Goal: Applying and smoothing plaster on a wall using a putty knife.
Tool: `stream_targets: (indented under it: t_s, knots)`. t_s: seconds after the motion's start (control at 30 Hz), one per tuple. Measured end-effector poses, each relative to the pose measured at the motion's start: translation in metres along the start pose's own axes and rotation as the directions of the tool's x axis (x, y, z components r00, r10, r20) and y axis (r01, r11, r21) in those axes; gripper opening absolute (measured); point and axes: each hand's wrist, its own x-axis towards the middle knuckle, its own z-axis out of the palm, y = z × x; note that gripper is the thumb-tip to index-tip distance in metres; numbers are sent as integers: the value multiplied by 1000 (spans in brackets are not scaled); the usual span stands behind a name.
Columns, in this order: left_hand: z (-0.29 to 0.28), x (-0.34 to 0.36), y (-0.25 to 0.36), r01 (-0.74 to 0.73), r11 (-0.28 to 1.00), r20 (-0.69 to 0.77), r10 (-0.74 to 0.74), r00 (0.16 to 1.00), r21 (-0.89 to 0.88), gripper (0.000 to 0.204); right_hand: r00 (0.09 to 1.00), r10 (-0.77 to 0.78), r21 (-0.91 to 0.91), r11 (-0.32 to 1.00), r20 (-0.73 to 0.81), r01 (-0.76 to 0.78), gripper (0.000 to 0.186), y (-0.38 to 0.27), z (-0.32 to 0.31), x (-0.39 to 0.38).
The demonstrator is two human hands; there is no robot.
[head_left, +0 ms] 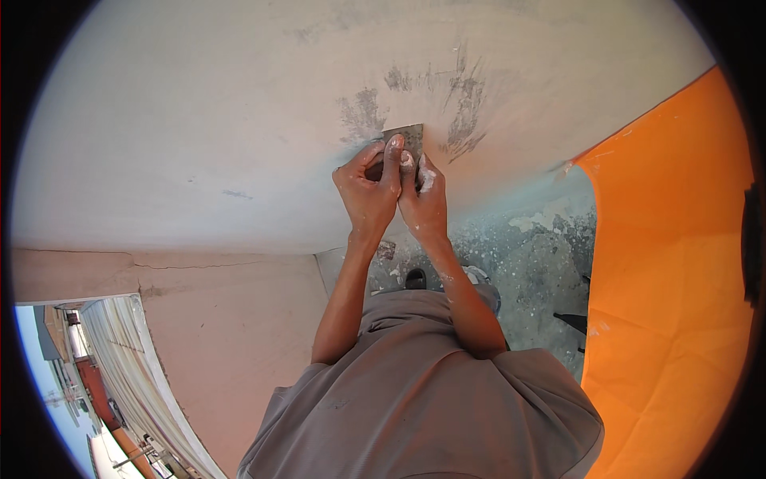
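Left hand (369, 188): bare, smudged white, pinching a thin dark-grey rectangular plate (413, 135) (metal, by the look of it) between thumb and curled fingers
Right hand (425, 203): also bare and white-dusted, gripping the same plate on its right side, just beside the left hand
Plate spot: up in front of a pale off-white plaster wall (223, 120), far edge slightly tilted; touching or just shy of the surface, honestly can't tell from this angle
Dark patches (465, 112): streaky grey smears on that wall, to both sides of the plate and past it
Plate work now: probably working over the patchy area, imo
Plate's next move: likely calls for a firm two-handed grip, even pressure and a steady angle
Off to the right: big bright-orange smooth sheet (670, 239), near a grey-green, white-spattered floor (546, 271)
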Motion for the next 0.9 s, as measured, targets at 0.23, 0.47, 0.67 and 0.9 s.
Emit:
stream_targets:
  t_s: [0.23,0.47,0.67,0.9]
  knots:
    - [-30,-24,-35,310,911,36,-312,949,-271,30,970,121,-17,993,211,-120,33,35,-2,-17]
    - [-35,-14,-25,217,975,69,-215,974,-36,26,956,220,232,937,192,-262,31,33,13,-21]
    - [-26,-14,-16,116,993,-55,-114,992,27,22,999,34,268,963,5,-34,34,38,39,-20]
    - [-31,-5,7,93,974,-15,-92,996,208,22,973,213,561,797,88,-225,32,21,48,-25]
